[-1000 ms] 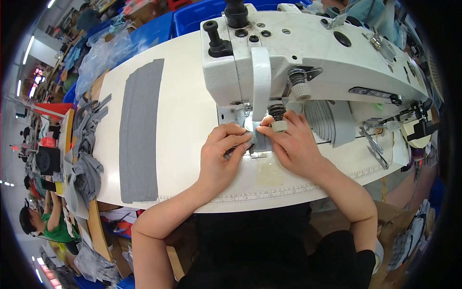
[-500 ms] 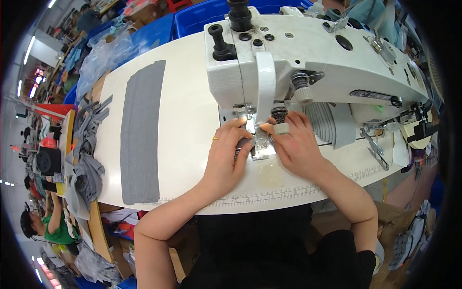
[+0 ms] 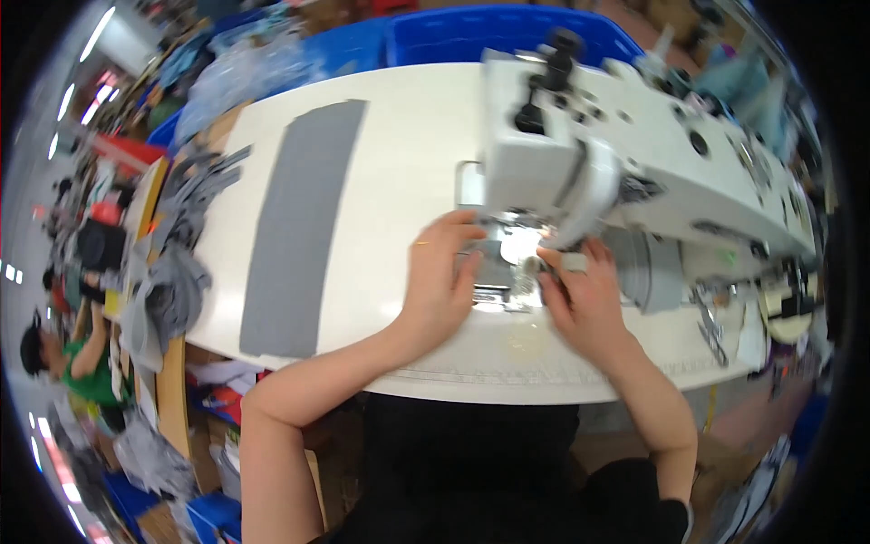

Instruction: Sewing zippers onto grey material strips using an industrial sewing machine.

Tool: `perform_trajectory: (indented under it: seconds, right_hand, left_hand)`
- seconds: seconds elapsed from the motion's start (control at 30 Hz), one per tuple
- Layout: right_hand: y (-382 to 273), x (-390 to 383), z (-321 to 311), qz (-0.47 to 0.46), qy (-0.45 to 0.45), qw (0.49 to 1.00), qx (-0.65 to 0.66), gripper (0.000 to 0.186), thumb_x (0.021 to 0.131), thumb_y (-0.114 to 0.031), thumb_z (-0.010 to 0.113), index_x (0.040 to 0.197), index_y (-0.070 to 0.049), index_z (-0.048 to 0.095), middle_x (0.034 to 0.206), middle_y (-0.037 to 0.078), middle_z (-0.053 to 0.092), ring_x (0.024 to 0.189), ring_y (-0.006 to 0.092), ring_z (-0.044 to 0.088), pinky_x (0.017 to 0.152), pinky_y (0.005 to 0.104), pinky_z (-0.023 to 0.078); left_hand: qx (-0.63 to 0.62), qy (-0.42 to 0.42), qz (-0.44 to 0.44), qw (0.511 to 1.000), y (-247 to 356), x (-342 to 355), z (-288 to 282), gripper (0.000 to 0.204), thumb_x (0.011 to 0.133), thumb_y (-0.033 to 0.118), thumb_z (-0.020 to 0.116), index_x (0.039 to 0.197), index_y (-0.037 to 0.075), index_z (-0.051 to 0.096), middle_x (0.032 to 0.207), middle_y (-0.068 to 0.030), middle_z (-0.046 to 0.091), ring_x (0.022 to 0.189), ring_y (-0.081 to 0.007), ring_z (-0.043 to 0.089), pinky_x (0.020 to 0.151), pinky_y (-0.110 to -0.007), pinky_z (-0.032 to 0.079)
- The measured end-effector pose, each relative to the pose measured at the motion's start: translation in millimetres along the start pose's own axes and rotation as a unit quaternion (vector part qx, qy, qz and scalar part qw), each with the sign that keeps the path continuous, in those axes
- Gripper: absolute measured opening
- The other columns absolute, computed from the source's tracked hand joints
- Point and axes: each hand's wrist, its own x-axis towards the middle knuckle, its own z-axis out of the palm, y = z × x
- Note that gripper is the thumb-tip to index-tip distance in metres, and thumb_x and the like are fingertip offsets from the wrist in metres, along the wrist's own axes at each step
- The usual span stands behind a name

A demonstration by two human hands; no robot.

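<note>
A white sewing machine (image 3: 634, 154) stands on a white table (image 3: 399, 181). Under its lit needle area lies a small grey fabric piece (image 3: 497, 276). My left hand (image 3: 439, 281) presses flat on the left side of that piece, a ring on one finger. On the right side, my right hand (image 3: 584, 304) pinches the piece's edge just below the machine head. The needle itself is hidden by glare and blur.
A long grey fabric strip (image 3: 304, 227) lies on the table's left part. Grey cut pieces (image 3: 177, 236) pile at the left edge. Blue bins (image 3: 471, 36) stand behind the table. Scissors (image 3: 710, 322) lie at the right. Another person (image 3: 63, 363) works far left.
The view has swung and the machine now sits further right. My hands stay on the grey piece under the needle, shifted slightly toward the machine.
</note>
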Motion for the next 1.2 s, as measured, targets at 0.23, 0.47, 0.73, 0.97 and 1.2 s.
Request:
perform_trajectory:
  seconds: [0.23,0.47,0.73,0.97,1.2]
  right_hand:
    - [-4,-10,-1,-0.003,-0.009,1.000,0.023,0.036,0.090,-0.002,0.067,0.125,-0.004,0.065,0.137,0.015,0.064,0.115,0.0334,0.062,0.105,0.0447,0.041]
    - [-14,-4,-6,0.072,-0.037,0.996,0.036,0.035,0.089,-0.003,0.067,0.124,0.000,0.066,0.133,0.018,0.066,0.124,0.0434,0.056,0.112,0.0538,0.037]
    - [-1,-11,-7,0.061,-0.030,0.997,0.037,0.036,0.093,-0.003,0.064,0.129,-0.001,0.062,0.137,0.020,0.062,0.126,0.0411,0.057,0.109,0.0482,0.039]
    - [7,-20,-4,0.039,-0.003,0.999,-0.034,0.034,0.094,-0.001,0.062,0.128,-0.002,0.063,0.143,0.017,0.059,0.119,0.0361,0.058,0.103,0.0425,0.043]
    - [-6,-13,-7,0.089,-0.001,0.996,0.005,0.028,0.096,-0.006,0.065,0.123,-0.001,0.068,0.126,0.022,0.066,0.124,0.0430,0.058,0.121,0.0596,0.029]
  left_hand:
    - [0.253,-0.275,0.127,0.919,-24,66,-9,0.053,0.100,0.014,0.051,0.151,0.002,0.047,0.161,-0.0139,0.043,0.156,-0.0298,0.031,0.122,-0.070,0.013]
    - [0.348,-0.165,0.136,0.913,-75,145,30,0.056,0.104,0.030,0.053,0.155,0.007,0.044,0.166,-0.0069,0.038,0.156,-0.0284,0.029,0.121,-0.074,0.009]
    - [0.187,0.067,-0.080,0.977,-69,239,55,0.076,0.104,0.024,0.057,0.167,0.011,0.016,0.174,-0.0195,0.010,0.160,-0.0375,0.015,0.122,-0.070,0.012]
    - [0.054,0.223,-0.003,0.973,-98,175,-21,0.028,0.087,0.011,0.076,0.110,0.005,0.063,0.122,-0.0194,0.059,0.122,-0.0391,0.053,0.098,-0.051,0.043]
    - [0.275,0.175,-0.162,0.931,-110,45,-178,0.035,0.079,0.035,0.086,0.099,0.011,0.072,0.110,-0.0117,0.065,0.109,-0.0331,0.059,0.096,-0.049,0.044]
